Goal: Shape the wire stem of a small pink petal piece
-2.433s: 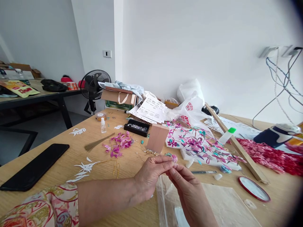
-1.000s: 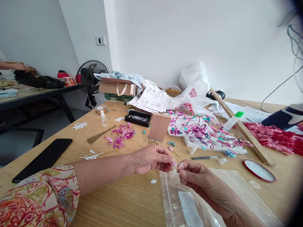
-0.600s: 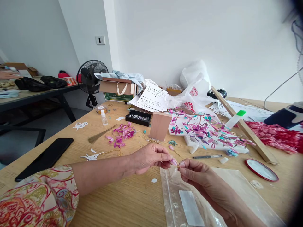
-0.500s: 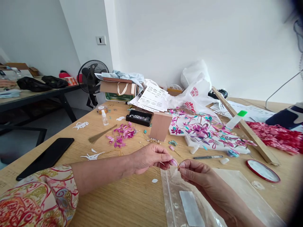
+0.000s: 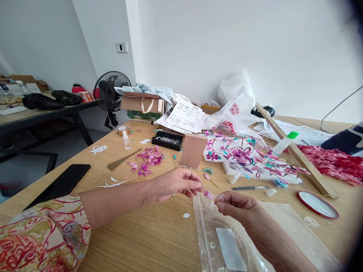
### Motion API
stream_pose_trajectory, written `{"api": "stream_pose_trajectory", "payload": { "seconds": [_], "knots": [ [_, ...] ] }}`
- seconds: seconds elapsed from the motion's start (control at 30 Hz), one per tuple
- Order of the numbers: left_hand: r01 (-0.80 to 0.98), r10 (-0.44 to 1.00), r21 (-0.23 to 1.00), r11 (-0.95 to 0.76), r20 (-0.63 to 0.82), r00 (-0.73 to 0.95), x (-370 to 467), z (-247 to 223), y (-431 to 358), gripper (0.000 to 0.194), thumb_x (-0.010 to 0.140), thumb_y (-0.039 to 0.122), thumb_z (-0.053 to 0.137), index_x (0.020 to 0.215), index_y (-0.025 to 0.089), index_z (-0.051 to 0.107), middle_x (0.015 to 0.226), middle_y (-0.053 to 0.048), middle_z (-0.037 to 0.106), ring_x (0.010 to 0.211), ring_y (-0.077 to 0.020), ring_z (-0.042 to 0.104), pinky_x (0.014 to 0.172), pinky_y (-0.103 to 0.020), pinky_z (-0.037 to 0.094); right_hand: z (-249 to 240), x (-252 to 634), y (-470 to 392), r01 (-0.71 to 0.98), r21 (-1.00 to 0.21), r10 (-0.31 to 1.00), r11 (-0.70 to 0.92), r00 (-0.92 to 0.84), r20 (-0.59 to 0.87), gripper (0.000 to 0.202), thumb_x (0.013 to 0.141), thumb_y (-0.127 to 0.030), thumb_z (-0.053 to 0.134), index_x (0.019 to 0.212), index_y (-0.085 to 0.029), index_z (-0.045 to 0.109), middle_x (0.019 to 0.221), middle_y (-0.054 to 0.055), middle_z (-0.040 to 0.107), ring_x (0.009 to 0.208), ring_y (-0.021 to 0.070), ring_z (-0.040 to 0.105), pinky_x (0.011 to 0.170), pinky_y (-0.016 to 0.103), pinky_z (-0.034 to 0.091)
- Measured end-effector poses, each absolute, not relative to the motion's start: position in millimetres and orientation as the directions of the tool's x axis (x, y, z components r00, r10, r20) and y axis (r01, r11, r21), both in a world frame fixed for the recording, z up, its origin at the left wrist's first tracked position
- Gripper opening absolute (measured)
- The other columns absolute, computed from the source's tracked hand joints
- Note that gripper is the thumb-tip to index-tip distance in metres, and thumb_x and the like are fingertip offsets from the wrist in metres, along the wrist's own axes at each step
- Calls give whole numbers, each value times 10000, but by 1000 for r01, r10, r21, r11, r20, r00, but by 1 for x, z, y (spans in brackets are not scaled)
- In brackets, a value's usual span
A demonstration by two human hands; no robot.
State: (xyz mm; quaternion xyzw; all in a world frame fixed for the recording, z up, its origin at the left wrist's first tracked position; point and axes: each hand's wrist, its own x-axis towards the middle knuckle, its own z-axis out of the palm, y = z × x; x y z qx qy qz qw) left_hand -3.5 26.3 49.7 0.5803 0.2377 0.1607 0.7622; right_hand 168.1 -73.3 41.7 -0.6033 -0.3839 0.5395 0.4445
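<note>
My right hand (image 5: 239,206) pinches the base of a pink petal (image 5: 209,195), where a thin golden stem shows at the fingertips. The petal points left, over the top edge of a clear zip bag (image 5: 202,226). Just left of its tip, my left hand (image 5: 181,184) has thumb and index finger pressed together; a fine strand seems to run from them to the petal, too thin to make out. Behind the hands lies another pink petal on a wire stem (image 5: 207,176). A small white petal-shaped piece (image 5: 186,215) rests on the table below my left hand.
Pink flowers (image 5: 147,158), a wooden block (image 5: 193,151), a black tray (image 5: 167,140) and a pen (image 5: 251,187) lie beyond the hands. A red-rimmed dish (image 5: 317,204) and a wooden bar (image 5: 300,158) are at right. A phone (image 5: 58,185) lies at left.
My left fingers have come off the petal and moved slightly left and up, so the petal now shows in full. My right hand still holds its base.
</note>
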Motion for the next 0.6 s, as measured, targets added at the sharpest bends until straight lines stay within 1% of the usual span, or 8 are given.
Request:
{"api": "stream_pose_trajectory", "payload": {
  "seconds": [0.1, 0.17, 0.3, 0.47, 0.6],
  "knots": [
    [21, 450, 919, 394, -213, 867, 0, 45, 24, 242, 664, 327, 621, 832, 152, 618, 824, -46, 599, 739, -100, 521, 686, -241, 380, 43, 167, -74, -30, -948, 941, -318, 115, -319, 183, 556, -363, 691, 572, -195, 622, 554, -27, 555, 539, 109, 452, 528, 232, 336],
    [22, 418, 899, 437, -225, 880, 3, 43, 23, 231, 659, 327, 627, 805, 148, 632, 804, -43, 602, 728, -95, 524, 697, -238, 380, 44, 167, -75, -18, -950, 943, -312, 119, -312, 190, 551, -370, 692, 569, -194, 623, 558, -24, 558, 545, 113, 454, 537, 237, 336],
    [29, 424, 897, 442, -237, 874, 6, 43, 20, 205, 645, 313, 640, 748, 136, 652, 771, -39, 612, 670, -76, 523, 690, -223, 383, 44, 167, -74, 19, -955, 945, -295, 157, -288, 197, 529, -374, 698, 550, -193, 620, 548, -24, 550, 549, 115, 444, 544, 241, 319],
    [50, 438, 876, 481, -289, 851, 7, 43, 19, 164, 624, 259, 661, 730, 134, 658, 733, -28, 625, 645, -70, 534, 678, -214, 392, 44, 164, -72, -1, -956, 941, -292, 177, -288, 202, 501, -367, 709, 537, -195, 609, 512, -34, 535, 520, 104, 422, 518, 238, 293],
    [76, 432, 860, 505, -329, 840, 8, 42, 19, 140, 628, 230, 660, 724, 130, 659, 714, -20, 627, 635, -61, 539, 670, -200, 398, 44, 163, -71, 14, -957, 939, -288, 199, -280, 203, 493, -357, 711, 522, -190, 599, 483, -39, 516, 500, 94, 398, 500, 234, 277]
  ]
}}
